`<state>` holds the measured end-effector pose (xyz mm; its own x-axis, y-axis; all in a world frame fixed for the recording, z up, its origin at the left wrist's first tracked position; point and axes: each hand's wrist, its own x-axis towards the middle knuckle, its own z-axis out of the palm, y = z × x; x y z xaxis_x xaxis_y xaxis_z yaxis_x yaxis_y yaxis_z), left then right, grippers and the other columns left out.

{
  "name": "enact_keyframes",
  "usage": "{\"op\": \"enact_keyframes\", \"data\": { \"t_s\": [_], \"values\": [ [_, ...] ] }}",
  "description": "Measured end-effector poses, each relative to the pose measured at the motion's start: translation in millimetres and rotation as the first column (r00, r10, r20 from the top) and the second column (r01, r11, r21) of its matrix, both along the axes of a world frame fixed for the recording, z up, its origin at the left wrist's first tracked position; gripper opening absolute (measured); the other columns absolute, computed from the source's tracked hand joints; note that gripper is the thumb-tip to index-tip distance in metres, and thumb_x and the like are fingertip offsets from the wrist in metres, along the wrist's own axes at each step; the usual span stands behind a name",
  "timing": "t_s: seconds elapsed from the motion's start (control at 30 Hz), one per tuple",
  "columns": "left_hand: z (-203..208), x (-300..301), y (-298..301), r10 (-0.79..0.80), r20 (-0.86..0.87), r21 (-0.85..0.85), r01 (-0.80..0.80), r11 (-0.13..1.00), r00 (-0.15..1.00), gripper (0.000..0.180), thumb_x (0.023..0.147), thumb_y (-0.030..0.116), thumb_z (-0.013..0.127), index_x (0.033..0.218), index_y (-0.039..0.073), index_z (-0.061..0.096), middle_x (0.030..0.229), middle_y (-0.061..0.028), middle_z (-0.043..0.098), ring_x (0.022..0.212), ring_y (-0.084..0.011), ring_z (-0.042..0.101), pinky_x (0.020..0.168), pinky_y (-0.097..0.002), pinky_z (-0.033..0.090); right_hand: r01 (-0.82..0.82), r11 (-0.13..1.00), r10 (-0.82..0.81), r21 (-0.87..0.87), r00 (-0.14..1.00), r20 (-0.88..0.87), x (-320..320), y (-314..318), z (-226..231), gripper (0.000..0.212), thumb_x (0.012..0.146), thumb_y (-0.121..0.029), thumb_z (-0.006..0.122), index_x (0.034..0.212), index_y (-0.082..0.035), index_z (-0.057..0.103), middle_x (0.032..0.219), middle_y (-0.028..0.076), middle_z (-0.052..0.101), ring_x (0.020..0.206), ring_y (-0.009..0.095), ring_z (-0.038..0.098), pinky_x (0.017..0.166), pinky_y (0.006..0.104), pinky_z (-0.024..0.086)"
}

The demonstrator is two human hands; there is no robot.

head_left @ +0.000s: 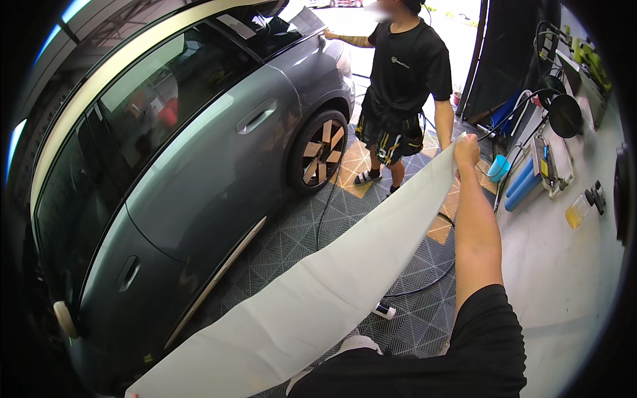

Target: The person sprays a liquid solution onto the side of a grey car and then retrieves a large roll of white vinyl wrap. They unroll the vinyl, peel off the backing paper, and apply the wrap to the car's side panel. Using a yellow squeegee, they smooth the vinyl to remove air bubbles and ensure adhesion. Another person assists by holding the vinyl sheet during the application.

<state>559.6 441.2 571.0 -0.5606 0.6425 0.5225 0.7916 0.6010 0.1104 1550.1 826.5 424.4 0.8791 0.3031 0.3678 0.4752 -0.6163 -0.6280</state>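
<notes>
- R hand (466,151) clenched on far end of sheet (285,298), arm out straight.
- L hand (135,395): only a fingertip shows, at near corner; can't tell grip.
- Sheet: pale, long, stretched across above floor (285,240), alongside car (219,152); one edge bowed, few creases.
- Step, I'd judge: holding sheet spread lengthwise.
- Next move prob. calls for both ends held up, slack evened out, w/o snagging car or co-worker (405,66).
</notes>
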Motion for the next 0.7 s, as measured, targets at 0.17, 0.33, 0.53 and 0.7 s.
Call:
{"op": "enact_keyframes", "data": {
  "t_s": [0.17, 0.33, 0.53, 0.7],
  "values": [
    [7, 11, 9, 0.001, 0.005, -0.004, -0.001, 1.000, 1.000, 0.058, 0.077, 0.048, 0.080, 0.083, -0.005, 0.057, 0.078, -0.0219, 0.059, 0.075, -0.0377, 0.055, 0.075, -0.0460, 0.046, -0.050, 0.998, 0.053, 0.045, 0.997, -0.060, 10, 9, -4, 0.032, 0.096, -0.028, 0.044, 0.114, -0.005, 0.057, 0.113, 0.022, 0.066, 0.107, 0.041, 0.062, 0.091, 0.0514, 0.046],
    [0, 11, 7, -0.013, 0.043, -0.014, 0.014, 1.000, 0.999, 0.054, 0.080, 0.044, 0.079, 0.081, -0.004, 0.055, 0.075, -0.0202, 0.057, 0.072, -0.0337, 0.052, 0.073, -0.0448, 0.046, -0.106, 0.987, 0.111, 0.117, 0.993, -0.039, 2, 20, -1, 0.032, 0.095, -0.026, 0.043, 0.111, -0.002, 0.059, 0.107, 0.027, 0.066, 0.104, 0.043, 0.062, 0.090, 0.0486, 0.047],
    [-27, 13, 22, -0.031, 0.209, 0.114, 0.007, 0.993, 0.977, 0.044, 0.083, 0.031, 0.079, 0.078, 0.001, 0.047, 0.073, -0.0104, 0.046, 0.069, -0.0231, 0.042, 0.069, -0.0408, 0.046, -0.050, 0.959, 0.056, 0.278, 0.998, -0.012, 7, 10, 27, 0.029, 0.094, -0.022, 0.049, 0.112, -0.004, 0.060, 0.109, 0.022, 0.067, 0.102, 0.040, 0.064, 0.090, 0.0473, 0.048],
    [-23, 48, 27, -0.225, 0.250, 0.240, 0.164, 0.957, 0.942, 0.036, 0.086, 0.019, 0.076, 0.076, 0.002, 0.046, 0.073, -0.0069, 0.044, 0.069, -0.0184, 0.041, 0.062, -0.0377, 0.046, -0.548, 0.488, 0.615, 0.680, 0.768, 0.178, -186, -27, 108, 0.018, 0.097, -0.012, 0.049, 0.111, -0.004, 0.058, 0.100, 0.008, 0.062, 0.090, 0.016, 0.059, 0.083, 0.0300, 0.047]
  ]
}}
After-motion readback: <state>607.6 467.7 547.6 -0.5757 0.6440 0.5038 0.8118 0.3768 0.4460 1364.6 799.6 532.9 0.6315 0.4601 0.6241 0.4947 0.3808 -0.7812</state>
